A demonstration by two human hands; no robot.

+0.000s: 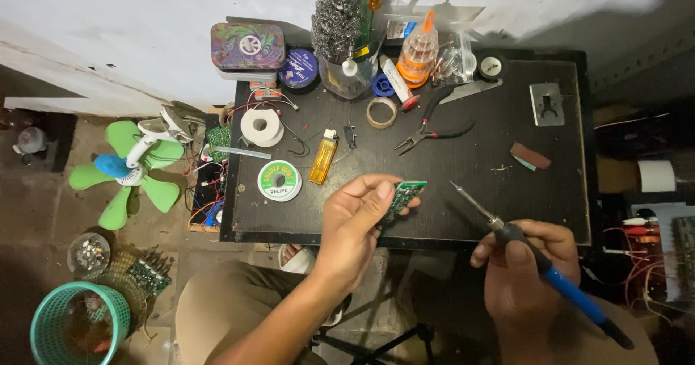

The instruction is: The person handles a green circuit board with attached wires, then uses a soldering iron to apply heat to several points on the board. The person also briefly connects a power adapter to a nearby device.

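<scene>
Above black table, board, iron

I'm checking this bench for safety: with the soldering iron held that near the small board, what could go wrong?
The soldering iron tip points toward the left hand, whose fingers grip the green circuit board, so a slip might burn them. The yellow lighter lies on the black table, rather near hot work.
</scene>
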